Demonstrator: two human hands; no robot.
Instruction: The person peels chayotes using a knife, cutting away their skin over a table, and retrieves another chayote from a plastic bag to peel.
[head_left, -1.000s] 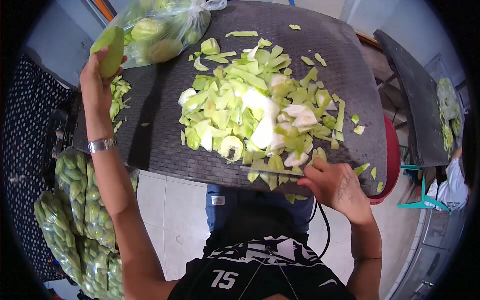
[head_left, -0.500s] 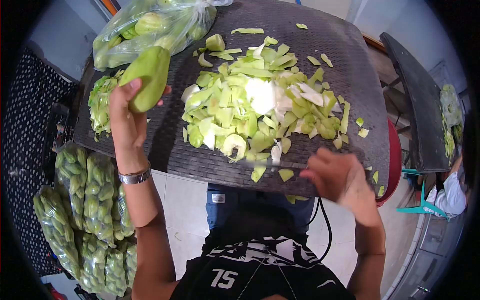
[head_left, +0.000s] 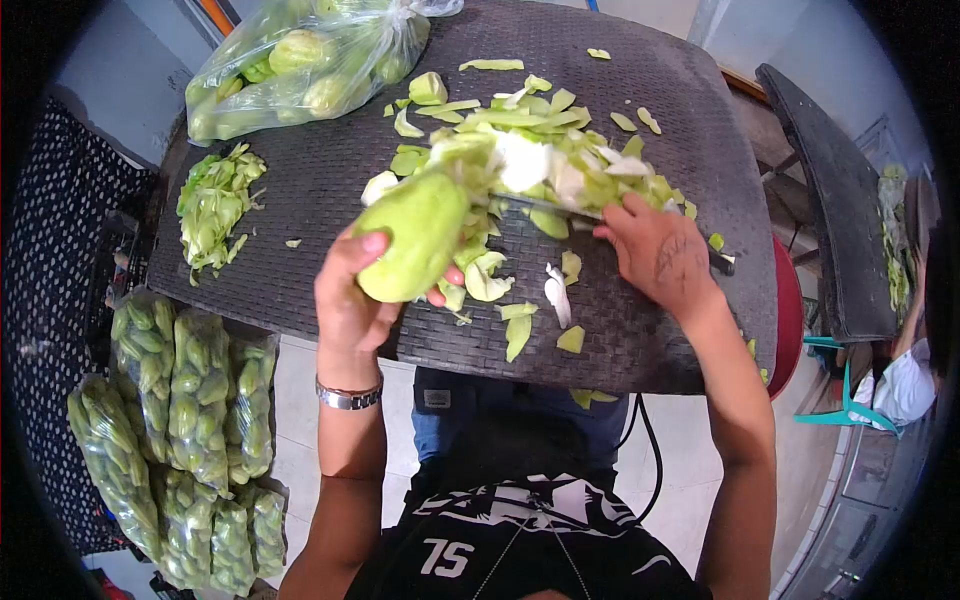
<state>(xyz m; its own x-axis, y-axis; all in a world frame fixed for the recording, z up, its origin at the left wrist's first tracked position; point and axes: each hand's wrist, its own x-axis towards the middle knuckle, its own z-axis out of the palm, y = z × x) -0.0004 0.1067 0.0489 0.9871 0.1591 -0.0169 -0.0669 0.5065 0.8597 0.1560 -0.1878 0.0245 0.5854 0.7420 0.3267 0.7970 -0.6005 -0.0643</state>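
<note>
My left hand [head_left: 352,290] is wrapped round a pale green chayote [head_left: 415,235], lifted above the near left part of the table. In my right hand [head_left: 660,245] is a knife; its dark handle end sticks out by the wrist, and its thin blade [head_left: 550,207] points left, low over the peelings. The blade lies against the near side of a heap of green and white peelings [head_left: 580,165]. Part of the heap is hidden behind the chayote. A few loose peel pieces [head_left: 518,330] lie nearer the table's front edge.
A clear plastic bag of chayotes [head_left: 300,70] stands at the table's back left. Shredded green trimmings [head_left: 218,205] lie at the left edge. Several filled bags [head_left: 195,400] rest on the floor at left. At far right, a person's sleeve [head_left: 900,385] shows beside another dark table [head_left: 830,220].
My left hand has brought the chayote right and nearer, over the table. My right hand has moved the knife away from me, and the near peelings are pushed back, baring table surface.
</note>
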